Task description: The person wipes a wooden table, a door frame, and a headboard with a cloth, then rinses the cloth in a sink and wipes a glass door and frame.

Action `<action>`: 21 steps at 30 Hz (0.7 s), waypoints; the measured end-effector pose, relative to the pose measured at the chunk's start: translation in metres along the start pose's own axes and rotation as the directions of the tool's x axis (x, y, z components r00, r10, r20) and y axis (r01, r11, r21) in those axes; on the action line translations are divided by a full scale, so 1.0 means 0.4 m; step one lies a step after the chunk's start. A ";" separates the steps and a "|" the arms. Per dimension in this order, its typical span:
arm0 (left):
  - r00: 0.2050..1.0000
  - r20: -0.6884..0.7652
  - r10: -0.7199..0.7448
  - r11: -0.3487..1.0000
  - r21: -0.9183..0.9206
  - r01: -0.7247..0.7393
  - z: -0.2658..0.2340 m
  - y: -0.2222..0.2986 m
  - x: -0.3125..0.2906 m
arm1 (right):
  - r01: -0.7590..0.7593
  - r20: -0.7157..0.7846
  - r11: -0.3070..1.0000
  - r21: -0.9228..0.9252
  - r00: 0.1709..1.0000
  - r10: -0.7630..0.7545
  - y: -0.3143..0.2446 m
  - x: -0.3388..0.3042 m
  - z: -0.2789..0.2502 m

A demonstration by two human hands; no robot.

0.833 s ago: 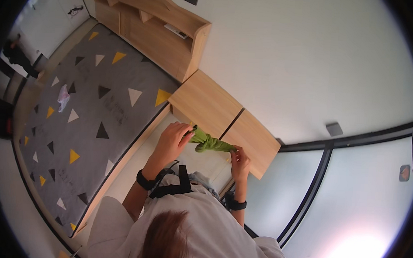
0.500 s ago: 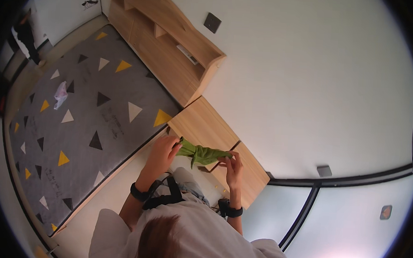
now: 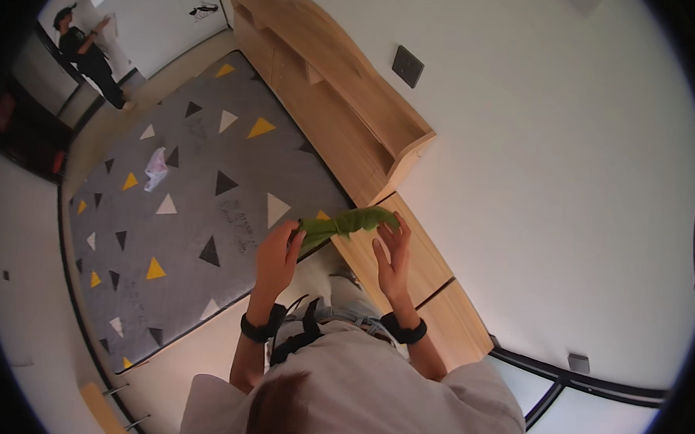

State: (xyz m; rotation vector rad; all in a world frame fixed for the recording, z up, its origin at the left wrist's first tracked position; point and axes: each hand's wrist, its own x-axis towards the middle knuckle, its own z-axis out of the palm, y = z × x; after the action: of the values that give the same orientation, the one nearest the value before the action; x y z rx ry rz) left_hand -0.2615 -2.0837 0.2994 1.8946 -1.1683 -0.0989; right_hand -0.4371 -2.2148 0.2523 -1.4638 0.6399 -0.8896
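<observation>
A long, soft green cloth (image 3: 352, 223), bunched and pinched in along its length, is held up in front of my body. My left hand (image 3: 276, 259) grips its left end between thumb and fingers. At the right end, my right hand (image 3: 393, 260) has its fingertips on the cloth, with the thumb lower and somewhat apart. The cloth hangs over the corner where the bed and a wooden cabinet meet. Black bands circle both wrists.
A grey mattress (image 3: 181, 244) with coloured triangles lies at left, a crumpled whitish plastic bag (image 3: 156, 169) on it. The wooden headboard (image 3: 323, 82) and low wooden cabinet (image 3: 418, 248) run along the wall. A person in black (image 3: 92, 58) stands at the far left.
The view has shifted, so the bed and cabinet sit farther right and lower. Both hands have lifted the cloth, its right end now curving upward. More of the other person shows.
</observation>
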 end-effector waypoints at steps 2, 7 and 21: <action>0.998 0.006 -0.065 0.998 0.021 0.065 0.009 0.015 0.074 | 0.114 0.034 0.992 -0.062 0.993 -0.112 -0.011 0.068 -0.002; 0.988 -0.066 -0.141 0.989 -0.063 0.137 0.064 0.012 0.243 | 0.232 -0.006 0.972 -0.044 0.973 -0.233 -0.049 0.222 0.005; 0.963 0.176 0.202 0.972 0.083 -0.219 0.447 -0.237 0.789 | 0.182 0.141 0.844 -0.505 0.982 -0.128 0.174 0.700 -0.011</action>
State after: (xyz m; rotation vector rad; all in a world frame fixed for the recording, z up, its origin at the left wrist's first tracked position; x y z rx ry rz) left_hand -0.1070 -2.4191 0.2354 1.8650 -1.5079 -0.0822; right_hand -0.2786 -2.4546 0.2255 -2.0592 0.7257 -0.7906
